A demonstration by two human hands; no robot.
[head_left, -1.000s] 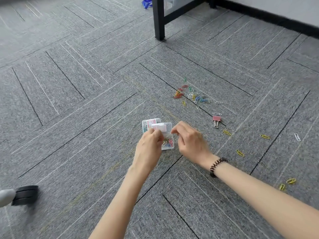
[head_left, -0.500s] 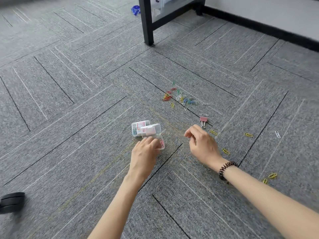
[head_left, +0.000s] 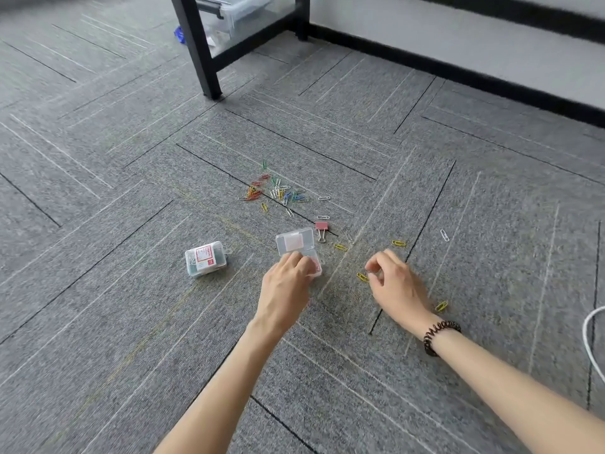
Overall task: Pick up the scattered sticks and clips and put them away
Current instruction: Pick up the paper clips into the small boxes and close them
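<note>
Carpet (head_left: 131, 290) of grey tiles fills the head view, and we see both forearms reaching onto it.

1. The left hand (head_left: 288, 280) lies knuckles up. Its fingers are curled over the near half of a small clear box (head_left: 296, 245), gripping it. The lid of this box is raised on the far side.
2. The right hand (head_left: 396, 286) is just to the right of the clear box and apart from it. Its fingers are curled, with thumb and forefinger tips drawn close together beside a yellow clip (head_left: 362, 277). We cannot tell whether they pinch anything. A coiled band (head_left: 440, 335) circles this wrist.
3. A labelled box (head_left: 205, 258), closed, sits on the carpet well to the left of the left hand.
4. A clip pile (head_left: 275, 191) of mixed colours lies beyond the clear box.
5. A pink binder clip (head_left: 321, 229) lies just beside the raised lid, on its right.
6. Single clips lie scattered around the right hand, among them a white clip (head_left: 444, 235) further right.
7. A black table leg (head_left: 199, 50) stands at the top, with a storage bin (head_left: 239, 11) behind it.
</note>
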